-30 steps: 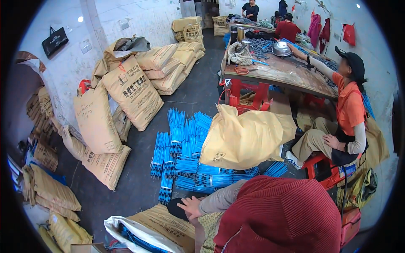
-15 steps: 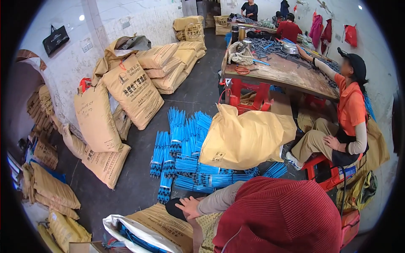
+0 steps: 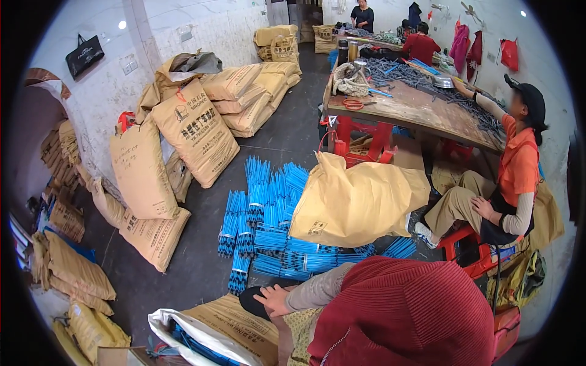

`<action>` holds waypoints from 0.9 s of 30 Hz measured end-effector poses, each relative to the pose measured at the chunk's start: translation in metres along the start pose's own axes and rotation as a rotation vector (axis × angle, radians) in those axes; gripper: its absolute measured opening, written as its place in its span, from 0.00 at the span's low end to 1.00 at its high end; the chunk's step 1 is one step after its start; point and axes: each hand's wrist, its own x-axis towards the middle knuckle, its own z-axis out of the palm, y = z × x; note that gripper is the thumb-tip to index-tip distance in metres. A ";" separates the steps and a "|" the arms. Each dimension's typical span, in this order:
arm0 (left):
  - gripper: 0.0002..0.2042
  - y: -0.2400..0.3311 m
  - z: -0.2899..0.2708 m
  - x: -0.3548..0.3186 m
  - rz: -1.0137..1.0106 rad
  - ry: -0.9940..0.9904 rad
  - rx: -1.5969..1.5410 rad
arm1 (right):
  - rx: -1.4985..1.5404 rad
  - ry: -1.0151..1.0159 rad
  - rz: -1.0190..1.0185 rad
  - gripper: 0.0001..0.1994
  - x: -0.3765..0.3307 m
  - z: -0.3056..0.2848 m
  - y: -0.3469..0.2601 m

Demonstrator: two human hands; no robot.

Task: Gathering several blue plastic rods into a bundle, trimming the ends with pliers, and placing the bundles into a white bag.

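My right hand (image 3: 274,300) rests with its fingers spread on a dark rounded surface (image 3: 253,301), beside patterned cloth (image 3: 303,334) at my lap. It holds nothing. Its grey sleeve comes out of my dark red ribbed garment (image 3: 409,311), which fills the lower edge. My left hand is out of view. Just below the hand lies an open sack (image 3: 229,323) with a white lining and blue strips inside. Beyond it, bundles of blue rods with dark ends (image 3: 268,238) lie on the floor, partly under a large tan sack (image 3: 360,198).
A seated co-worker in orange (image 3: 519,165) reaches to a metal bowl (image 3: 443,81) on the wooden table (image 3: 397,116), which carries dark pieces and red scissors (image 3: 353,104). Filled sacks (image 3: 194,131) lean along the left wall. Two more people are at the back.
The co-worker has leaned back to the right, and the metal bowl has shifted right and nearer along the table. My view has turned slightly; my right hand stays in place.
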 end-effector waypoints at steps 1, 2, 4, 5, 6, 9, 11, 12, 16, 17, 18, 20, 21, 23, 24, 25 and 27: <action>0.17 0.001 0.000 0.000 -0.005 0.009 -0.001 | 0.003 0.003 0.002 0.52 0.000 0.001 0.001; 0.17 0.002 0.000 -0.001 -0.009 0.018 -0.002 | 0.007 0.005 0.003 0.52 0.000 0.002 0.001; 0.18 -0.001 0.002 -0.001 0.013 0.033 -0.018 | 0.010 -0.004 0.010 0.52 -0.001 -0.002 0.002; 0.18 -0.003 0.003 -0.001 0.035 0.048 -0.034 | 0.014 -0.014 0.017 0.52 -0.001 -0.004 0.003; 0.18 -0.005 0.006 0.000 0.057 0.063 -0.049 | 0.018 -0.025 0.024 0.52 -0.002 -0.005 0.003; 0.17 -0.008 0.009 0.004 0.051 0.038 -0.047 | 0.024 -0.015 0.025 0.52 -0.002 -0.007 0.004; 0.17 -0.008 0.012 0.007 0.045 0.012 -0.046 | 0.028 -0.011 0.026 0.52 -0.001 -0.007 0.006; 0.16 -0.007 0.014 0.008 0.044 -0.002 -0.045 | 0.033 -0.010 0.031 0.52 -0.001 -0.007 0.007; 0.15 -0.007 0.018 0.019 0.032 -0.045 -0.049 | 0.042 -0.007 0.034 0.52 0.001 -0.008 0.007; 0.15 -0.007 0.019 0.022 0.029 -0.055 -0.051 | 0.045 -0.007 0.033 0.52 0.001 -0.009 0.007; 0.15 -0.007 0.020 0.026 0.029 -0.068 -0.050 | 0.051 -0.007 0.035 0.52 0.001 -0.008 0.008; 0.15 -0.006 0.023 0.035 0.028 -0.093 -0.050 | 0.054 -0.007 0.040 0.52 0.001 -0.008 0.010; 0.15 -0.005 0.025 0.039 0.028 -0.106 -0.051 | 0.054 -0.007 0.044 0.52 0.002 -0.008 0.011; 0.15 -0.005 0.027 0.046 0.023 -0.131 -0.052 | 0.055 -0.010 0.047 0.52 0.002 -0.008 0.011; 0.15 -0.006 0.028 0.049 0.019 -0.144 -0.051 | 0.059 -0.010 0.046 0.52 0.003 -0.007 0.010; 0.15 -0.006 0.030 0.052 0.015 -0.158 -0.052 | 0.063 -0.010 0.046 0.52 0.003 -0.007 0.010; 0.15 -0.006 0.034 0.058 0.008 -0.186 -0.054 | 0.067 -0.011 0.048 0.52 0.003 -0.007 0.011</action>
